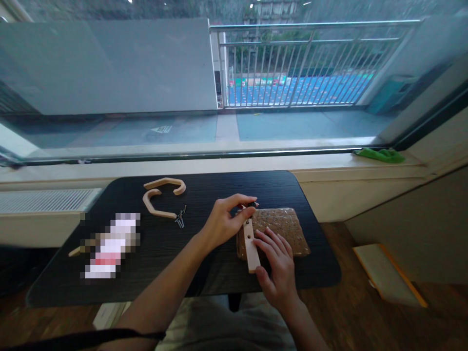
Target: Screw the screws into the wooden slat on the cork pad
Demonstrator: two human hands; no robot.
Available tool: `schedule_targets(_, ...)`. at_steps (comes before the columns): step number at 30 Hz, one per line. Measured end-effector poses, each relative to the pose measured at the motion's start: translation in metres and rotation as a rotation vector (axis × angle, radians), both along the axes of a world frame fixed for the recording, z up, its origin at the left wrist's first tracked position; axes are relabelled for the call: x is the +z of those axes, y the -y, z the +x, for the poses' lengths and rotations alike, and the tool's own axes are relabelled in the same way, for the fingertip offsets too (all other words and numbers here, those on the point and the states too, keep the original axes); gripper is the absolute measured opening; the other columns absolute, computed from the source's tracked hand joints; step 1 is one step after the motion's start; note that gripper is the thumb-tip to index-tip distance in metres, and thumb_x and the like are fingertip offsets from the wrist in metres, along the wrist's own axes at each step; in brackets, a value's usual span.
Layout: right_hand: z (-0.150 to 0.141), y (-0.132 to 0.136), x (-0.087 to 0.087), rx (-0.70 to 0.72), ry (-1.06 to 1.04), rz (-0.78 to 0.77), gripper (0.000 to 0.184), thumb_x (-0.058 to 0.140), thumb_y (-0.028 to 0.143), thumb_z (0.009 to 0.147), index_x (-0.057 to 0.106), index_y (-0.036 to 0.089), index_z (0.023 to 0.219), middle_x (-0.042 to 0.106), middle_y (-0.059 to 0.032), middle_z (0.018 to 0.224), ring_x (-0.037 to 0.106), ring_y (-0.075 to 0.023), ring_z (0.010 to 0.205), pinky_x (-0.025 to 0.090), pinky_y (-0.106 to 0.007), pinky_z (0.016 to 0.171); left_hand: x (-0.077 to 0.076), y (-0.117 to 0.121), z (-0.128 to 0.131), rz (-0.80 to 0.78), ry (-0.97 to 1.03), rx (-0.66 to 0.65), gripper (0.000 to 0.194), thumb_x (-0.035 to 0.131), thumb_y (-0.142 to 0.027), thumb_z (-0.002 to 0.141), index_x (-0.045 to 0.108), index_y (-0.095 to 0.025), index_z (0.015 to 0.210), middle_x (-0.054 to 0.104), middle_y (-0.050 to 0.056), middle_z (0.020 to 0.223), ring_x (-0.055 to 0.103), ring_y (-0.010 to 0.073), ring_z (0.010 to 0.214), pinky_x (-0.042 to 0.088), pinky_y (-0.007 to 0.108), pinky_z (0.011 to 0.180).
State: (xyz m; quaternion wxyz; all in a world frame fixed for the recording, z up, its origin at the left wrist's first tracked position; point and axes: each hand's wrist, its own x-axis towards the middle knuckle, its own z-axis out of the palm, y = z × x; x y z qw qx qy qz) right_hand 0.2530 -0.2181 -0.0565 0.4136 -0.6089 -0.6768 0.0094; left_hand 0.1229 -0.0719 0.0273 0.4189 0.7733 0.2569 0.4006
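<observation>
A pale wooden strip (251, 246) with a hole in it lies along the left edge of a brown perforated panel (283, 228) on the black table (164, 243). My right hand (278, 265) rests on the panel with fingers spread, pressing beside the strip. At the strip's far end my left hand (224, 222) pinches a small dark screw (253, 204) between thumb and forefinger.
Two curved wooden pieces (163, 195) lie at the table's far left, with a few loose dark screws (180, 218) beside them. A blurred pink-and-white sheet (111, 246) sits at the left. A green cloth (380, 155) lies on the window sill. A flat yellow-edged board (387, 275) lies on the floor, right.
</observation>
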Motion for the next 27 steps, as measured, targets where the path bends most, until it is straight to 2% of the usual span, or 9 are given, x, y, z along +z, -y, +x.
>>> schedule_targets(7, 0.0011, 0.0001, -0.0028, -0.004, 0.018, 0.024, 0.045, 0.036, 0.050, 0.096, 0.060, 0.022, 0.123, 0.064, -0.0084, 0.132, 0.051, -0.0307, 0.132, 0.033, -0.048, 0.107, -0.0021, -0.0054, -0.0003, -0.181, -0.021, -0.108, 0.023, 0.061, -0.027, 0.090, 0.072, -0.017, 0.106, 0.078, 0.006, 0.097, 0.071, 0.0190, 0.088, 0.055, 0.028, 0.080)
schedule_targets(11, 0.0013, 0.0001, -0.0029, -0.001, 0.013, 0.014, 0.045, 0.037, 0.050, 0.096, 0.060, 0.022, 0.123, 0.064, -0.0084, 0.132, 0.050, -0.0308, 0.132, 0.033, -0.048, 0.107, -0.0041, -0.0080, 0.0009, -0.232, 0.017, -0.164, 0.025, 0.059, -0.028, 0.090, 0.072, -0.016, 0.108, 0.077, 0.008, 0.100, 0.071, 0.0200, 0.093, 0.054, 0.030, 0.084)
schedule_targets(15, 0.0012, 0.0000, -0.0027, 0.001, 0.013, 0.010, 0.045, 0.035, 0.049, 0.097, 0.059, 0.022, 0.123, 0.064, -0.0082, 0.133, 0.049, -0.0299, 0.133, 0.032, -0.048, 0.108, -0.0029, -0.0063, 0.0010, -0.158, -0.015, -0.125, 0.027, 0.060, -0.027, 0.090, 0.071, -0.016, 0.111, 0.076, 0.008, 0.097, 0.069, 0.0186, 0.088, 0.054, 0.030, 0.080)
schedule_targets(18, 0.0014, 0.0000, -0.0022, 0.003, 0.011, 0.013, 0.045, 0.035, 0.050, 0.097, 0.059, 0.023, 0.124, 0.063, -0.0080, 0.133, 0.050, -0.0300, 0.133, 0.033, -0.047, 0.107, -0.0023, -0.0047, 0.0007, -0.067, -0.062, -0.084, 0.023, 0.065, -0.028, 0.087, 0.073, -0.017, 0.105, 0.075, 0.007, 0.092, 0.067, 0.0174, 0.083, 0.053, 0.029, 0.078)
schedule_targets(23, 0.0015, 0.0002, -0.0015, 0.007, 0.020, 0.005, 0.049, 0.031, 0.053, 0.098, 0.058, 0.022, 0.124, 0.063, -0.0085, 0.133, 0.049, -0.0294, 0.133, 0.031, -0.047, 0.108, -0.0024, -0.0054, 0.0014, 0.062, -0.019, -0.024, 0.019, 0.070, -0.032, 0.085, 0.076, -0.018, 0.097, 0.071, 0.005, 0.087, 0.065, 0.0161, 0.080, 0.052, 0.028, 0.074)
schedule_targets(27, 0.0011, 0.0008, -0.0021, 0.003, 0.016, -0.005, 0.049, 0.031, 0.053, 0.098, 0.059, 0.022, 0.124, 0.063, -0.0088, 0.134, 0.048, -0.0300, 0.134, 0.031, -0.048, 0.108, -0.0020, -0.0055, 0.0013, 0.045, -0.035, 0.064, 0.022, 0.072, -0.034, 0.083, 0.073, -0.018, 0.099, 0.070, 0.002, 0.080, 0.063, 0.0139, 0.073, 0.052, 0.026, 0.072)
